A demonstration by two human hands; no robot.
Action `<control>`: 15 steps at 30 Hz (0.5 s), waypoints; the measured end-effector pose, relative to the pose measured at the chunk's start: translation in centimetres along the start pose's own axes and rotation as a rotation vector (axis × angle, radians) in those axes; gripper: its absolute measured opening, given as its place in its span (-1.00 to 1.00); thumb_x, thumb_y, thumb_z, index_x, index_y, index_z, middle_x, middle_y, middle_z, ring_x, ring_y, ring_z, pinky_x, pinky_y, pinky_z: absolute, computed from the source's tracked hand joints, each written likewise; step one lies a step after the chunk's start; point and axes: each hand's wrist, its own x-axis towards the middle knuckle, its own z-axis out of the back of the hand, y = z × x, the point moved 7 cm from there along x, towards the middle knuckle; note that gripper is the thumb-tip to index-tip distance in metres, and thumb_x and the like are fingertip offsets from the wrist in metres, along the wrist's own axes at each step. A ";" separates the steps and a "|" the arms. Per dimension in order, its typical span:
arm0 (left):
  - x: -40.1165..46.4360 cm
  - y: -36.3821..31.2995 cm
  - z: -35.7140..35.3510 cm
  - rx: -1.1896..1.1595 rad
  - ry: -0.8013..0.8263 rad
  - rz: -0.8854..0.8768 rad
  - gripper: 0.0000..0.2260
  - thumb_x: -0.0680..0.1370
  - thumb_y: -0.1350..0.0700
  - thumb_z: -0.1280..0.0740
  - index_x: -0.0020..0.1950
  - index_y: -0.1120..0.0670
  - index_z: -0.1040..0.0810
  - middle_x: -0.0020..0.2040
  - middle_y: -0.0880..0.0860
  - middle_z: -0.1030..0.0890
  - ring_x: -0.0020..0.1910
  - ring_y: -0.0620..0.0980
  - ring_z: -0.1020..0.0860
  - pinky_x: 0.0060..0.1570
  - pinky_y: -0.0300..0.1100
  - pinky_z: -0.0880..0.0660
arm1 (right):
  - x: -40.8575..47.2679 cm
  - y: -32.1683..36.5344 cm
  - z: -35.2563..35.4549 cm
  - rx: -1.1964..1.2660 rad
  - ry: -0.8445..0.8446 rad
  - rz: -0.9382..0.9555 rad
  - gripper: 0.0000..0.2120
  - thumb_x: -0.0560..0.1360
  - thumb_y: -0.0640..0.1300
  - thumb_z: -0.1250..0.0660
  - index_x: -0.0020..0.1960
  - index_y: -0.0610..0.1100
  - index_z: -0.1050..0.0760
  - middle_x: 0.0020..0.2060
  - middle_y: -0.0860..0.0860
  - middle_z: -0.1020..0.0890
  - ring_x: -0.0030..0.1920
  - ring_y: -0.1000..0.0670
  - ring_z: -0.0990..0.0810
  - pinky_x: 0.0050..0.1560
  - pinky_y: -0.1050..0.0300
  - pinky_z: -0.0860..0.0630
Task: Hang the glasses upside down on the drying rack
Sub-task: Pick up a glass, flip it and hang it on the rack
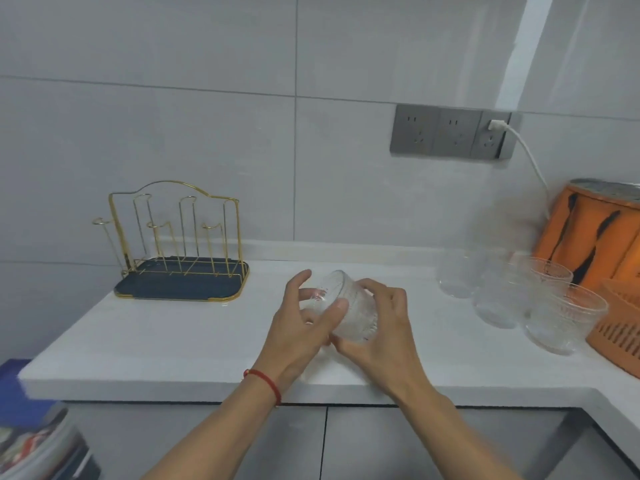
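A clear ribbed glass is held tilted on its side above the white counter, its mouth turned toward the far left. My left hand, with a red string on the wrist, grips it from the left. My right hand cups it from the right and below. The gold wire drying rack with a dark blue tray stands at the back left, all its prongs bare. Several more clear glasses stand upright in a cluster at the right.
An orange container and an orange slotted basket sit at the far right. A grey socket strip with a white cable is on the tiled wall. Grey cabinet doors lie below the counter, and stacked items are at the lower left.
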 end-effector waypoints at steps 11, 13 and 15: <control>2.2 0.2 12.2 -0.092 -0.063 0.049 -0.50 0.50 -0.16 -0.42 0.41 -0.08 -0.49 0.32 0.02 -0.58 0.25 -0.02 -0.59 0.09 0.05 -0.66 | 4.6 4.0 -9.0 0.766 0.311 -0.359 -0.59 0.56 0.18 -0.39 0.25 -0.07 -0.62 0.13 -0.15 -0.72 0.01 -0.16 -0.75 -0.05 -0.07 -0.70; 2.8 1.0 15.9 0.194 -0.185 0.000 -0.62 0.58 -0.16 -0.29 0.36 -0.07 -0.53 0.25 -0.07 -0.61 0.22 -0.07 -0.58 0.11 -0.12 -0.59 | 6.7 4.4 -8.7 0.688 0.191 -0.346 -0.62 0.49 0.17 -0.42 0.20 -0.03 -0.60 0.08 -0.11 -0.71 -0.13 -0.04 -0.78 -0.07 -0.01 -0.72; 3.4 2.2 19.6 0.709 -0.302 0.012 -0.66 0.60 -0.13 -0.25 0.27 0.00 -0.57 0.21 -0.02 -0.60 0.24 0.01 -0.51 0.13 -0.11 -0.51 | 9.3 5.4 -8.0 0.617 0.107 -0.323 -0.54 0.43 0.23 -0.45 0.24 0.05 -0.54 0.12 -0.06 -0.67 -0.23 0.03 -0.78 0.15 -0.15 -0.67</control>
